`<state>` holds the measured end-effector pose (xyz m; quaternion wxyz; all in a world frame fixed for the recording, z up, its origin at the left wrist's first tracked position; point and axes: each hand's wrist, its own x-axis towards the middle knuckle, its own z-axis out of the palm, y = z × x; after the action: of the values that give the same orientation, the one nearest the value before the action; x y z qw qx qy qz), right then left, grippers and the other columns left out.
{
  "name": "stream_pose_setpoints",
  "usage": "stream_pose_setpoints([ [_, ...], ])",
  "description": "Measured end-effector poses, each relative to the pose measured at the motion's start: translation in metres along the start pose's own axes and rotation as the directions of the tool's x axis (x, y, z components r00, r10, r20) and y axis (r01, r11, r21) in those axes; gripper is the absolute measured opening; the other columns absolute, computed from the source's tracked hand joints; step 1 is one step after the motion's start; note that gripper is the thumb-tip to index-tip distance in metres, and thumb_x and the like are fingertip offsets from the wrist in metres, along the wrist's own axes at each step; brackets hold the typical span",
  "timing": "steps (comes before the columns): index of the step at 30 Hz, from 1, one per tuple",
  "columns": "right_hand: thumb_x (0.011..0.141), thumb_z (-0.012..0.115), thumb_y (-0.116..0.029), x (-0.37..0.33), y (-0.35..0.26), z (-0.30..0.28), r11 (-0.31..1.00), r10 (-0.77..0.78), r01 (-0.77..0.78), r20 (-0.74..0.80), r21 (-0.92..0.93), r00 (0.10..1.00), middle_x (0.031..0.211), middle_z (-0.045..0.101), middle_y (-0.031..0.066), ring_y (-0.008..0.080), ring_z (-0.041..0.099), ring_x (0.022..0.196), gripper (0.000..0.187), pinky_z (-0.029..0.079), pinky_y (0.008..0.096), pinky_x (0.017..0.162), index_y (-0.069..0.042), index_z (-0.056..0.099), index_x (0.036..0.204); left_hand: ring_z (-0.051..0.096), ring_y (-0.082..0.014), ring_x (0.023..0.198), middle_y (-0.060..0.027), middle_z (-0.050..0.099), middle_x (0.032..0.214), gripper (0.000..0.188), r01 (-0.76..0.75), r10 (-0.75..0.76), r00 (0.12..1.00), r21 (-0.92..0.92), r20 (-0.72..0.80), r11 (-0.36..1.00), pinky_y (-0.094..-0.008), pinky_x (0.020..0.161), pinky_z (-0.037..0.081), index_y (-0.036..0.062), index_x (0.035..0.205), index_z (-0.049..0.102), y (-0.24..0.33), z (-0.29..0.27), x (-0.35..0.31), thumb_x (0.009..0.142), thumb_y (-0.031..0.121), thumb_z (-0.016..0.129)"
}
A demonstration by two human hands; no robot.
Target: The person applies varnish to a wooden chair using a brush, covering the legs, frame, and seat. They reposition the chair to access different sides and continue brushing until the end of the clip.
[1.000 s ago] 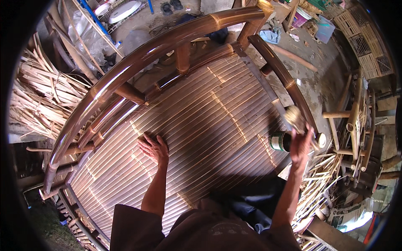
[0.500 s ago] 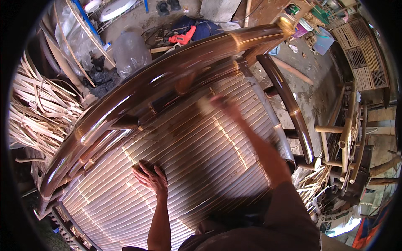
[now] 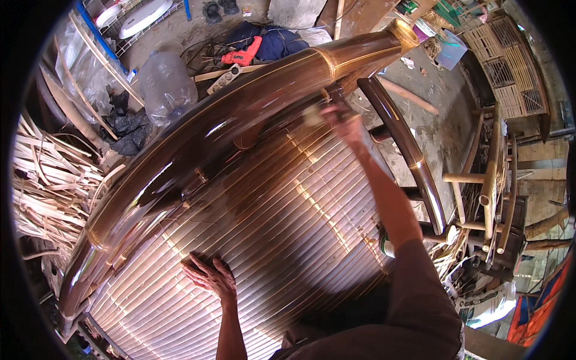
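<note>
A bamboo bench fills the middle, with a slatted seat [image 3: 282, 240] and a thick, dark, glossy back rail [image 3: 240, 90]. My right hand [image 3: 347, 125] reaches to the far right end of the seat. It is closed around a brush with a pale head [image 3: 312, 116], smeared by motion, near the lower back rail. Fingers spread, my left hand [image 3: 210, 278] rests flat on the slats at the left. Between the two hands, the far slats look browner and darker than the near ones. A small can [image 3: 387, 243] shows partly behind my right forearm.
Split bamboo strips [image 3: 51, 180] are heaped at the left. Behind the bench are a large clear plastic bottle [image 3: 167, 84], a red power tool [image 3: 243, 53] and a power strip [image 3: 225, 78]. A dark armrest [image 3: 408, 150] and a bamboo frame [image 3: 492, 180] stand at right.
My right hand has moved the brush farther away and to the right, toward the seat's far corner. My left hand stays flat on the slats. The view has shifted slightly, and the can now shows.
</note>
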<state>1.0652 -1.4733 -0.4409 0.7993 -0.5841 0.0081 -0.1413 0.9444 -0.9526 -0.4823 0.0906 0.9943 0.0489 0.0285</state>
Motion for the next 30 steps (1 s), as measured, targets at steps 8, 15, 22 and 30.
stream_pose_setpoints([
  [8, 0.088, 0.061, -0.018, -0.091, 0.002, -0.09, 0.747, -0.499, -0.028, -0.589, -0.664, 0.635, 0.09, 0.068, 0.0105, 0.0179, 0.064, 0.087, 0.015, 0.05, 0.0319, 0.077, -0.006, 0.066, 0.096, 0.013, -0.0466, 0.14, -0.0305, 0.01, 0.151, 0.073, -0.011, 0.01, 0.999, 0.031, 0.042, 0.999, -0.0589, 0.11, 0.016, 0.0109, 0.151, 0.017, 0.0, 0.005, 0.001, 0.096, 0.058, 0.024],
  [15, 0.081, 0.061, -0.053, -0.157, -0.074, -0.059, -0.2, -0.23, -0.874, -0.846, -0.443, 0.481, 0.084, 0.069, 0.021, 0.0355, 0.067, 0.087, 0.049, 0.053, 0.0449, 0.076, -0.006, 0.07, 0.092, 0.006, -0.0448, 0.142, -0.0275, 0.003, 0.154, 0.07, 0.01, -0.012, 0.998, 0.031, 0.057, 0.999, -0.0613, 0.11, 0.013, 0.0135, 0.152, 0.013, -0.003, 0.006, -0.004, 0.097, 0.054, 0.028],
  [22, 0.083, 0.07, -0.016, -0.033, -0.001, -0.035, 0.294, -0.224, -0.115, -0.185, -0.949, 0.957, 0.081, 0.071, 0.0059, 0.0205, 0.068, 0.071, 0.011, 0.053, 0.034, 0.064, -0.019, 0.073, 0.093, 0.014, -0.0478, 0.139, -0.0303, 0.011, 0.151, 0.074, 0.001, -0.004, 0.999, 0.068, 0.043, 0.998, -0.0623, 0.106, 0.022, 0.0138, 0.151, 0.016, -0.005, 0.005, -0.002, 0.095, 0.061, 0.024],
  [30, 0.083, 0.071, -0.008, -0.105, -0.04, -0.041, 0.574, -0.068, -0.338, -0.454, -0.746, 0.888, 0.081, 0.07, -0.0005, 0.0105, 0.064, 0.076, 0.006, 0.051, 0.0241, 0.067, -0.011, 0.073, 0.087, 0.014, -0.0483, 0.139, -0.0316, 0.011, 0.15, 0.072, -0.029, 0.029, 0.999, 0.02, 0.019, 0.999, -0.0617, 0.108, 0.017, 0.0123, 0.151, 0.016, 0.001, 0.003, -0.001, 0.096, 0.058, 0.025],
])
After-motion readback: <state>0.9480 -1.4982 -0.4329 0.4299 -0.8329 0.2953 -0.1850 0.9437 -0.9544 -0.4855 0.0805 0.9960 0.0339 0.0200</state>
